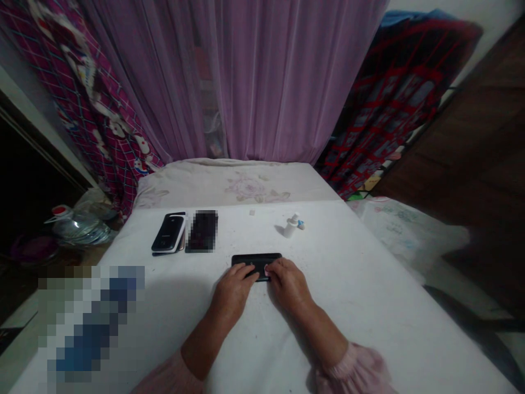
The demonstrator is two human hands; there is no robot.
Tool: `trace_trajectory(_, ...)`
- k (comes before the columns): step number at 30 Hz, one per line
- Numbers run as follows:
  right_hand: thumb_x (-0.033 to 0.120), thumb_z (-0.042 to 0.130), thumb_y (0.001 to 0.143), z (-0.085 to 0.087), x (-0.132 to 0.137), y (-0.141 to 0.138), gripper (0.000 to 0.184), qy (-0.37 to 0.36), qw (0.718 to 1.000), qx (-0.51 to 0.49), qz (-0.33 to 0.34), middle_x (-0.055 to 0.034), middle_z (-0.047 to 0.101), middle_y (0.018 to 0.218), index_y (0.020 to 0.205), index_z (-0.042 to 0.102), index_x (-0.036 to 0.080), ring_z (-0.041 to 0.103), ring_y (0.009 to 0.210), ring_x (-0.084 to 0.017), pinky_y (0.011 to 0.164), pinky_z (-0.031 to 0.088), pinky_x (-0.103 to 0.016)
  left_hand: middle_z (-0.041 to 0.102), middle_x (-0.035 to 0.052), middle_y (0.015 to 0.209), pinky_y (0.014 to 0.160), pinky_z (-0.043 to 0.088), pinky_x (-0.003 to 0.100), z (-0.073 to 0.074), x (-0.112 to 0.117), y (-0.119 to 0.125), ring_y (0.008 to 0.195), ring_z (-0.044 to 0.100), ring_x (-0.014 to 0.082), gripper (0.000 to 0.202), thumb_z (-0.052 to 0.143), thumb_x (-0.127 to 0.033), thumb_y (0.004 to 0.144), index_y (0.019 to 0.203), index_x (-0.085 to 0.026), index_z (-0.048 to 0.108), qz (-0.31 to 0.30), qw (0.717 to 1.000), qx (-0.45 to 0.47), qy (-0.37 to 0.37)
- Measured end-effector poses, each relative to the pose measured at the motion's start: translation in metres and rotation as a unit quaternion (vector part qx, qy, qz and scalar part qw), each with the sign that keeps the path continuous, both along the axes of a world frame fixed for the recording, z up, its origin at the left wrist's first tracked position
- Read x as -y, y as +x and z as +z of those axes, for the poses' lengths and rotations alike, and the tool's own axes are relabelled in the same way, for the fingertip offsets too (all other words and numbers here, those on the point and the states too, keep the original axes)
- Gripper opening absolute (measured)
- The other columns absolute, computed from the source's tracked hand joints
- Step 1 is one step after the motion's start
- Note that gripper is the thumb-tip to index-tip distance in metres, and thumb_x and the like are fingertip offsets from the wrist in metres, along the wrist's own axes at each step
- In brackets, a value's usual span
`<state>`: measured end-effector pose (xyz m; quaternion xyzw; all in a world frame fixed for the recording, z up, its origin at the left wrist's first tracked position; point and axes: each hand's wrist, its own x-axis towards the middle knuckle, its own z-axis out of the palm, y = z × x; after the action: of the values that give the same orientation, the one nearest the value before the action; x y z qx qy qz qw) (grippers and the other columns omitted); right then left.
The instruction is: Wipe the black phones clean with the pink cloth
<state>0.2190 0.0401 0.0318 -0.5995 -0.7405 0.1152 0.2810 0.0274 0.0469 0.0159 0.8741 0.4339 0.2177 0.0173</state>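
A black phone lies flat and crosswise on the white table in front of me. My left hand rests on its near left part with fingers curled onto it. My right hand presses on its near right part, fingertips bent down on the phone's edge. Both hands touch the phone and hold it against the table.
Two more phones lie stacked at the left, with a blurred dark one beside them. A small white bottle stands at the back right. A purple curtain hangs behind. A blurred patch covers the near left.
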Motion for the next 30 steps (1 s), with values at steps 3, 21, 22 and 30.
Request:
trace_trajectory(3, 0.007, 0.057, 0.084, 0.001, -0.017, -0.003, 0.022, -0.008, 1.000, 0.021, -0.008, -0.0039, 0.068, 0.087, 0.088, 0.073, 0.022, 0.060, 0.085, -0.018, 0.076, 0.044, -0.025, 0.070, 0.0055, 0.121, 0.095, 0.054, 0.037, -0.002, -0.001, 0.000, 0.115, 0.061, 0.0227, 0.033, 0.052, -0.012, 0.092, 0.116, -0.025, 0.070, 0.003, 1.000, -0.007, -0.001)
trace_trajectory(21, 0.009, 0.055, 0.088, 0.008, -0.044, -0.019, 0.023, -0.011, 0.999, 0.046, 0.002, -0.0059, 0.069, 0.091, 0.090, 0.074, 0.021, 0.059, 0.091, -0.021, 0.082, 0.044, -0.028, 0.070, 0.0051, 0.120, 0.094, 0.054, 0.036, -0.003, -0.001, 0.002, 0.113, 0.060, 0.0238, 0.035, 0.055, -0.008, 0.089, 0.116, -0.025, 0.071, 0.016, 0.999, -0.022, 0.017)
trace_trajectory(22, 0.009, 0.055, 0.088, 0.006, -0.038, -0.018, 0.022, 0.002, 0.999, 0.038, 0.014, -0.0060, 0.069, 0.090, 0.089, 0.074, 0.021, 0.059, 0.090, -0.021, 0.082, 0.044, -0.029, 0.070, 0.0054, 0.120, 0.094, 0.054, 0.036, -0.003, -0.001, 0.002, 0.114, 0.060, 0.0238, 0.035, 0.055, -0.008, 0.090, 0.117, -0.024, 0.070, 0.016, 1.000, -0.021, 0.016)
trace_trajectory(30, 0.015, 0.050, 0.093, -0.005, -0.003, -0.009, 0.024, 0.069, 0.995, -0.025, 0.065, -0.0061, 0.067, 0.083, 0.084, 0.072, 0.020, 0.058, 0.083, -0.019, 0.076, 0.046, -0.029, 0.070, 0.0048, 0.121, 0.096, 0.054, 0.037, -0.003, -0.001, 0.002, 0.115, 0.060, 0.0228, 0.034, 0.053, -0.012, 0.092, 0.120, -0.026, 0.069, 0.013, 1.000, -0.003, -0.004)
